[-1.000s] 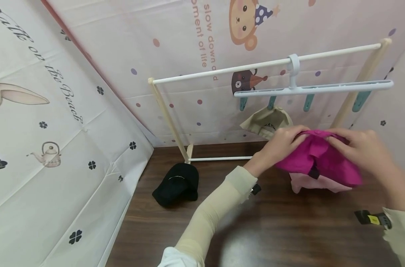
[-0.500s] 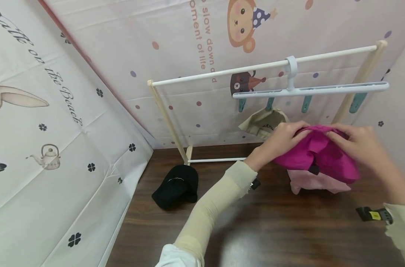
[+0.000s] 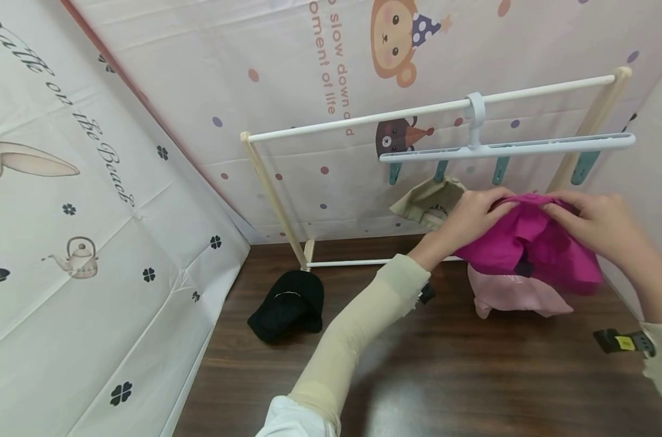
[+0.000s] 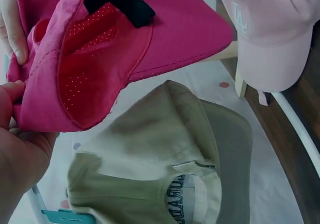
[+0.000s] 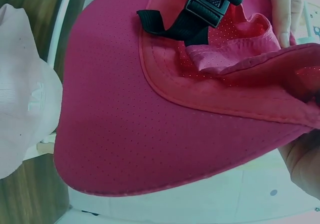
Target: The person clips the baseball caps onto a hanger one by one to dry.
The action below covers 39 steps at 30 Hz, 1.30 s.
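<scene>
A magenta cap (image 3: 554, 255) hangs between both hands, brim down, below the pale blue hanger (image 3: 560, 145). My left hand (image 3: 475, 212) pinches one side of its upper edge; my right hand (image 3: 604, 224) pinches the other. In the right wrist view the perforated brim (image 5: 115, 114) and a black buckled strap (image 5: 185, 24) show. Beside the left hand, a beige cap (image 3: 423, 197) hangs from a teal clip (image 3: 441, 170). Two more teal clips (image 3: 500, 170) (image 3: 585, 168) to the right hold nothing. The left wrist view shows the beige cap (image 4: 135, 144) close below the magenta one.
A white rack rail (image 3: 363, 120) on wooden posts (image 3: 276, 200) carries the hanger. On the brown floor (image 3: 445, 376) lie a black cap (image 3: 289, 306) at left and a light pink cap (image 3: 516, 294) under the hands. Printed cloth walls (image 3: 161, 91) stand behind and at left.
Both hands have shifted slightly right and up with the magenta cap, showing more of the pink cap beneath. Their grip looks the same. The beige cap stays on its clip.
</scene>
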Motion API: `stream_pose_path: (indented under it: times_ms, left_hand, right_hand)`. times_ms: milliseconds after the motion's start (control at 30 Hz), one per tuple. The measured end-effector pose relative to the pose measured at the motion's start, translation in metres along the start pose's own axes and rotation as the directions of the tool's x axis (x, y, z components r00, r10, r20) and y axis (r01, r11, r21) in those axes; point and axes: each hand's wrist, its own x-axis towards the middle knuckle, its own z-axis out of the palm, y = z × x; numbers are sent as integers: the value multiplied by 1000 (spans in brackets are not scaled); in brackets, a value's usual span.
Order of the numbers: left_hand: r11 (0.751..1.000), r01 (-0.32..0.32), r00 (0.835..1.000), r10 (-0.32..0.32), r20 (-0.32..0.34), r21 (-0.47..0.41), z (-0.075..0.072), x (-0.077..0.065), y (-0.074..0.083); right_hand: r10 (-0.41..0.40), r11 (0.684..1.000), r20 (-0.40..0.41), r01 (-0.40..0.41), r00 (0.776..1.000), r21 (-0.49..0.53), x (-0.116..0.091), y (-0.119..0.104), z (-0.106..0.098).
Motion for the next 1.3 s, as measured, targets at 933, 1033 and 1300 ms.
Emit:
stream_pose_path:
  times_ms: [933, 1033, 1300]
  left_hand:
    - [825, 285, 928, -364, -73, -489, -10, 20, -13]
    - [737, 304, 913, -407, -37, -604, -7, 27, -15]
    - [470, 207, 898, -440, -24, -858, 1, 42, -19]
  right_hand:
    - [134, 983, 70, -141, 989, 114, 8, -2, 9]
    - [131, 984, 66, -138, 989, 116, 7, -1, 10]
    - [134, 984, 42, -138, 990, 116, 9, -3, 11]
